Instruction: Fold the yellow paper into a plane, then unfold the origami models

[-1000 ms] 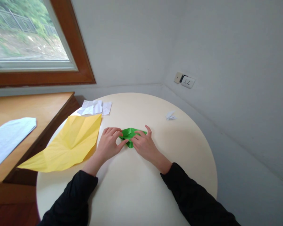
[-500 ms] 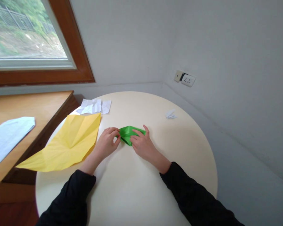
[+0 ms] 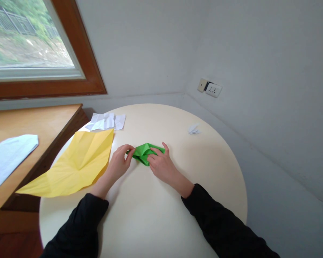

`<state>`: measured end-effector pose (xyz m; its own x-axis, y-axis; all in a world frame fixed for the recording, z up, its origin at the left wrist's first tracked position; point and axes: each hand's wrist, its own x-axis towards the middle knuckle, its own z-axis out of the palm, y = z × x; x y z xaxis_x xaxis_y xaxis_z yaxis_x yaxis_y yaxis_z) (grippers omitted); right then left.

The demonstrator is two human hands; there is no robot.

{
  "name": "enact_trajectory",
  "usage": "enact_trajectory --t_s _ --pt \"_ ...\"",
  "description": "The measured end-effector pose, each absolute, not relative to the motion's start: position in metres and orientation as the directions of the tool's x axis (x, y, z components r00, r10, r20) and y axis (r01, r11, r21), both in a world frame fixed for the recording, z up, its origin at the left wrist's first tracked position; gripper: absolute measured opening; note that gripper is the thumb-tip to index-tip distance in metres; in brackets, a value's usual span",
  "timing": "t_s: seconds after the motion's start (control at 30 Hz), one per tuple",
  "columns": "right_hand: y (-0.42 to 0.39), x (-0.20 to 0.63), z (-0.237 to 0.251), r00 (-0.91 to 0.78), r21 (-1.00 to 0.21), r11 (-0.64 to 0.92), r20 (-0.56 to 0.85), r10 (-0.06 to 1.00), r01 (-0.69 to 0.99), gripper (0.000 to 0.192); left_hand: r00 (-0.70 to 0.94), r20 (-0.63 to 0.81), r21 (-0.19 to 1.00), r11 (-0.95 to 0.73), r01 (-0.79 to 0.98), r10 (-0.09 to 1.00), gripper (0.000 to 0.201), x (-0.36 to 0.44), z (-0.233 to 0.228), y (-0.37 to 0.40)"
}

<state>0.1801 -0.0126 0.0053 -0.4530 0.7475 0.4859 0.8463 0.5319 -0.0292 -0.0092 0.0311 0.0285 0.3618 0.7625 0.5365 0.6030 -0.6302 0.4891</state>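
Note:
A folded piece of green paper lies on the round cream table, in front of me. My left hand is closed in a pinch on the left end of this paper, between thumb and fingertips. Across the paper's right part rests my right hand, its fingers spread and pressing on it, one finger lifted. The right thumb is hard to make out. Several folds and a raised flap show between the two hands.
A large creased yellow paper overhangs the table's left edge. Behind it lie creased white papers. A small folded white paper sits at the back right. A wooden desk on the left bears a pale cloth-like sheet.
My left hand has moved slightly left, drawing out a green point from the folded paper and opening its left side a little. My right hand stays nearly in place.

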Motion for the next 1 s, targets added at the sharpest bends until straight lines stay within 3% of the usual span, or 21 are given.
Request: enact_trajectory --t_s 0.17,0.43,0.63,0.83,1.0 --pt "-0.014 0.18 0.008 -0.457 -0.014 0.528 0.481 0.748 0.849 0.016 0.311 0.523 0.536 -0.59 0.604 0.794 0.015 -0.009 0.03 0.029" --pt "-0.014 0.18 0.01 -0.455 -0.027 0.549 0.527 0.718 0.836 0.014 -0.012 0.498 0.746 -0.42 0.517 0.867 0.011 -0.007 0.026 0.032" --pt "-0.014 0.181 0.01 -0.452 -0.045 0.581 0.581 0.677 0.812 0.018 -0.123 0.447 0.818 -0.35 0.457 0.886 0.011 -0.004 0.026 0.033" --pt "-0.012 0.188 0.017 -0.364 -0.169 0.616 0.676 0.64 0.769 0.029 -0.172 0.42 0.834 -0.304 0.461 0.891 0.011 -0.005 0.026 0.034" --pt "-0.01 0.2 0.017 -0.213 -0.311 0.573 0.713 0.668 0.759 0.019 -0.209 0.419 0.835 -0.285 0.471 0.883 0.01 -0.007 0.023 0.036"
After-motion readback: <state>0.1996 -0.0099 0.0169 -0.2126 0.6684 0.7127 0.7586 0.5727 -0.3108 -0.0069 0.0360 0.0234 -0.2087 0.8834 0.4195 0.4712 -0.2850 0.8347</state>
